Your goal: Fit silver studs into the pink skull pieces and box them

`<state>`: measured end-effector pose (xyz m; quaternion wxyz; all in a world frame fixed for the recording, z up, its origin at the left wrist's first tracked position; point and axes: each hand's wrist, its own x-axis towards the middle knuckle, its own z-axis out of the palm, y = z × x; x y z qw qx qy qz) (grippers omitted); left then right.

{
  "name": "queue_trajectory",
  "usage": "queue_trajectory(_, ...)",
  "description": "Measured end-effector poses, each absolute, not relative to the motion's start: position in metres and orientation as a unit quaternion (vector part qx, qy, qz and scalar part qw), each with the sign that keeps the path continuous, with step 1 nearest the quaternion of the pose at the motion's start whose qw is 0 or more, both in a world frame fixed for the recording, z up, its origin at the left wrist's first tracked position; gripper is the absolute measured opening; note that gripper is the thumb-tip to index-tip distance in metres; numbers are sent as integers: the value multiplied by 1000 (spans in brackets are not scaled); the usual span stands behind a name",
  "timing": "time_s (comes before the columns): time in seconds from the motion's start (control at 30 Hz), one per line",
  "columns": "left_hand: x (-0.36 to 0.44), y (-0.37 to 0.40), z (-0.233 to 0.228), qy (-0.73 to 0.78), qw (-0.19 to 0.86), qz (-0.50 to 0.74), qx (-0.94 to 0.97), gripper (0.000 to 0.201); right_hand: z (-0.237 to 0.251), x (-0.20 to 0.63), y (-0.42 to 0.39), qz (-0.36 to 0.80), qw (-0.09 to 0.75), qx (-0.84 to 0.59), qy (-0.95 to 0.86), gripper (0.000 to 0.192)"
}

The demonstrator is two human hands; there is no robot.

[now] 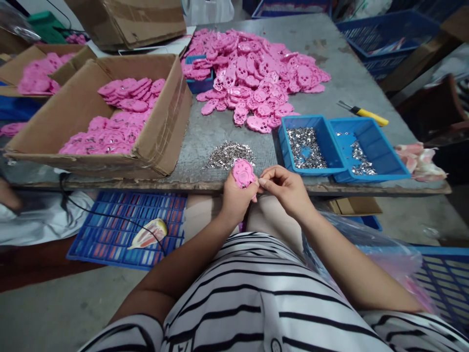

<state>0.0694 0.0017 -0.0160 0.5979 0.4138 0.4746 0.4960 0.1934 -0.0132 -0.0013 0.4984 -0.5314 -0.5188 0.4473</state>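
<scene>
On table (330,54): two blue trays (370,151)

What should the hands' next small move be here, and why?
Probably the right hand should bring its pinched fingertips onto the pink part held in the left hand. They already nearly touch its edge, and small loose metal pieces lie just beyond on the table.

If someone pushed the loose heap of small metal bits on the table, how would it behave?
The heap of metal bits would probably scatter, not slide whole: it is many tiny separate pieces. It lies close to the table edge, so some may fall off. Each looks light.
</scene>
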Motion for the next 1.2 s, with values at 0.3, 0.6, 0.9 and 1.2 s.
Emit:
queue_trajectory(0.3, 58, 1, 4, 317, 780, 437, 316, 29, 14, 202, -15, 396, 455, -500, -621, 21)
queue_trajectory(0.6, 58, -2, 2, 326, 776, 408, 354, 35, 24, 207, -16, 333, 381, -491, -709, 17)
queue_trajectory(0.9, 59, -3, 2, 326, 768, 411, 367, 34, 25, 211, -14, 346, 356, -478, -725, 18)
queue_trajectory(1.2, 62, -3, 2, 327, 773, 395, 373, 33, 26, 215, -11, 360, 332, -475, -731, 19)
